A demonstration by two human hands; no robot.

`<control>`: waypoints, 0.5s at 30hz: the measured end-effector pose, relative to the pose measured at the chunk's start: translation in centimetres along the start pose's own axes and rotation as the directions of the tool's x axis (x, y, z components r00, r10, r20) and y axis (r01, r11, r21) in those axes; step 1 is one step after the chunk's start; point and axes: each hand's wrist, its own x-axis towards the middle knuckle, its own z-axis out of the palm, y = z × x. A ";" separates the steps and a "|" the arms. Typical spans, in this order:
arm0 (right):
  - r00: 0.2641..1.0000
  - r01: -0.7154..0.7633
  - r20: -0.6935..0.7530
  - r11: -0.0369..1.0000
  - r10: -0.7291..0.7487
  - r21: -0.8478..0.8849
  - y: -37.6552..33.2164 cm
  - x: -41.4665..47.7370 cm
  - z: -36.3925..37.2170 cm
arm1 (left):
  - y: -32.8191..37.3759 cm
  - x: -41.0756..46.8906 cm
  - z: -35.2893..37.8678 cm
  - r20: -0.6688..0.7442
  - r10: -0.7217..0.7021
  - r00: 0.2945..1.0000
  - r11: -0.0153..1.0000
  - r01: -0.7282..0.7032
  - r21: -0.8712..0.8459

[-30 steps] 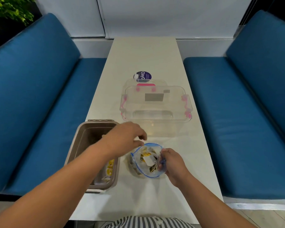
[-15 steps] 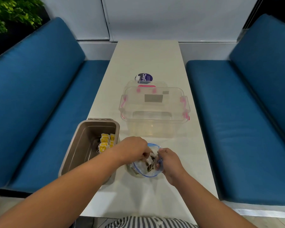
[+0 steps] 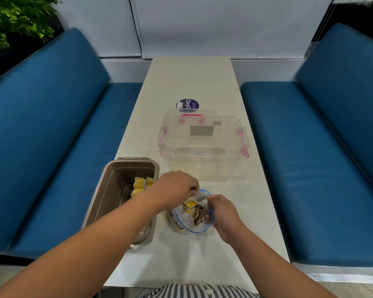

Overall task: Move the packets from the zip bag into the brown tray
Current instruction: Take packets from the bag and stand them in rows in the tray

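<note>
While right hand (image 3: 224,218) grips zip bag (image 3: 188,225), mouth upward, left hand (image 3: 174,188) pinches packet (image 3: 200,196) at rim

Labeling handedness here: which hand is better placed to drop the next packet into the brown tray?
Left. The left hand is at the zip bag mouth, apparently pinching a packet, beside the brown tray; the right hand grips the rim.

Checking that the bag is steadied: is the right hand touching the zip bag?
Touching. The head view shows the right hand pinching the blue rim of the zip bag on its right side, with fingers curled over the edge.
</note>
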 end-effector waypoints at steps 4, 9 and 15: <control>1.000 0.003 -0.010 1.000 -0.003 0.013 0.0 -0.2 0.3 | -0.2 -0.2 -0.1 -0.025 -0.004 1.000 0.997 0.002 -0.081; 1.000 0.022 -0.017 1.000 -0.022 0.011 0.3 -0.2 0.7 | -0.7 -0.7 -0.1 -0.087 -0.024 0.996 0.978 0.005 -0.207; 0.998 0.020 -0.058 1.000 -0.020 0.006 0.6 0.0 1.0 | -1.2 -1.1 -1.0 -0.191 -0.064 0.979 0.955 0.004 -0.297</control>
